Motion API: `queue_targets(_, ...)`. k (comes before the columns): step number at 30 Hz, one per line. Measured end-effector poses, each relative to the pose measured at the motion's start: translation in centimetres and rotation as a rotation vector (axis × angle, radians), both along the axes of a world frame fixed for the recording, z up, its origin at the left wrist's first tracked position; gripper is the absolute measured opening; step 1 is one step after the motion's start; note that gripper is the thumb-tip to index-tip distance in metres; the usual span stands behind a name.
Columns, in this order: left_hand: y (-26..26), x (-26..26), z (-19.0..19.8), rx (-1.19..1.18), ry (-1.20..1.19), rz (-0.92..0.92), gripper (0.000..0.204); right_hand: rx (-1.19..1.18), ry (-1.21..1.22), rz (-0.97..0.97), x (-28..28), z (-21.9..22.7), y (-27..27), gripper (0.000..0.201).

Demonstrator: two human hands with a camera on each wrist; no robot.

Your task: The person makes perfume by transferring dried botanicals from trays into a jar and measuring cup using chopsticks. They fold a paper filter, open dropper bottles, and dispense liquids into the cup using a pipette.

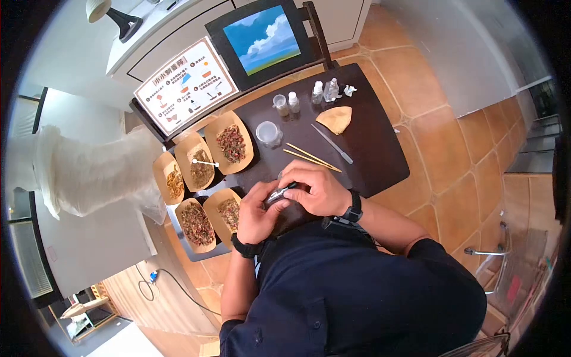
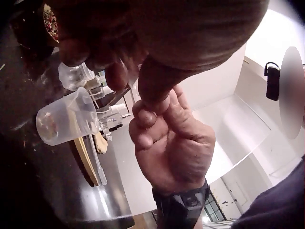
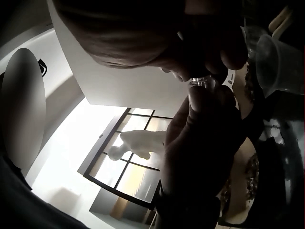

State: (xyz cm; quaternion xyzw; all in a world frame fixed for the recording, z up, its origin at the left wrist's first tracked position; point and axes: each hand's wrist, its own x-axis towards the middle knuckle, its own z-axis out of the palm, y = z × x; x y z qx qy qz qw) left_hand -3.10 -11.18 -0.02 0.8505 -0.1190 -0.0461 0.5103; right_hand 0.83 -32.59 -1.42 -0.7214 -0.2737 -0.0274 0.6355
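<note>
Just above the table's front edge, both hands meet around a small clear bottle (image 1: 276, 196). My left hand (image 1: 257, 211) grips its body, with the thumb along the side. My right hand (image 1: 318, 189) pinches the bottle's top end between thumb and fingers. A clear ridged neck (image 3: 202, 82) shows between the hands in the right wrist view; the fingers hide most of the rest. Beyond the hands lie two thin wooden sticks (image 1: 313, 158) and a plastic pipette (image 1: 333, 144). A translucent plastic cup (image 2: 66, 119) stands near the left hand.
Paper trays of dried petals and herbs (image 1: 231, 143) fill the table's left side, a white spoon (image 1: 205, 162) over one. Small bottles (image 1: 293, 101) stand at the back, near a tan fan-shaped piece (image 1: 335, 120). An instruction sheet (image 1: 185, 85) and a screen (image 1: 263, 39) lean behind.
</note>
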Motion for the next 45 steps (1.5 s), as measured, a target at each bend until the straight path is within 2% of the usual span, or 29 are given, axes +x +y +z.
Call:
queue_targets(2, -0.1, 0.0, 0.1, 0.008, 0.014, 0.01, 0.047, -0.026, -0.01, -0.03, -0.5, -0.6, 0.2, 0.028)
queue_targets(5, 0.2, 0.0, 0.0, 0.009, 0.011, 0.023, 0.047, -0.146, 0.1, -0.107, -0.8, 0.0, 0.5, 0.026)
queue_targets(7, 0.3, 0.0, 0.0, 0.002, 0.002, 0.026, 0.046, -0.153, 0.279, 0.047, -0.8, 1.8, 0.0, 0.026)
queue_targets(8, 0.3, 0.0, 0.1, -0.006, 0.002, 0.014, 0.046, -0.151, 0.283, 0.052, -0.9, 1.2, 0.1, 0.026)
queue_targets(10, 0.2, 0.2, 0.3, -0.009, 0.002, 0.013, 0.046, -0.049, 0.09, -0.007, -0.6, 0.0, 0.6, 0.024)
queue_targets(14, 0.0, 0.1, 0.6, 0.013, 0.036, 0.014, 0.046, -0.198, 0.119, 0.017, -0.6, 0.6, 0.0, 0.021)
queue_targets(22, -0.3, -0.3, 0.6, -0.022, -0.006, 0.019, 0.047, -0.255, 0.063, 0.031, -0.5, 0.9, -0.2, 0.02)
queue_targets(24, -0.1, -0.3, 0.7, -0.024, -0.009, 0.024, 0.047, -0.138, 0.163, 0.045, -0.6, 0.8, -0.2, 0.019)
queue_targets(28, 0.0, -0.2, 0.7, 0.001, -0.041, 0.004, 0.047, -0.084, 0.201, 0.056, -1.0, 0.2, -0.1, 0.017)
queue_targets(30, 0.1, -0.2, 0.6, -0.012, -0.021, 0.005, 0.048, -0.046, 0.069, -0.012, -1.2, -0.1, 0.1, 0.02)
queue_targets(33, 0.4, -0.2, 0.4, -0.037, -0.007, -0.008, 0.048, 0.004, -0.025, 0.02, -0.7, -0.9, -0.1, 0.025)
queue_targets(37, 0.3, -0.1, 0.8, -0.051, 0.049, -0.002, 0.049, 0.012, -0.004, 0.059, -0.6, -0.8, -0.3, 0.026)
queue_targets(39, 0.4, -0.1, 0.9, -0.071, 0.042, -0.002, 0.049, 0.094, 0.165, 0.042, -0.8, -0.1, -0.1, 0.026)
queue_targets(40, 0.4, -0.1, 0.9, -0.058, 0.044, -0.008, 0.049, 0.09, 0.166, 0.048, -1.0, 0.4, -0.1, 0.026)
queue_targets(42, 0.4, -0.1, 1.1, -0.047, 0.044, -0.008, 0.049, 0.187, 0.436, 0.048, -1.3, 1.2, 0.0, 0.026)
queue_targets(45, 0.3, 0.0, 1.5, -0.038, 0.047, -0.016, 0.05, 0.072, 0.361, 0.043, -1.2, 0.4, -0.4, 0.024)
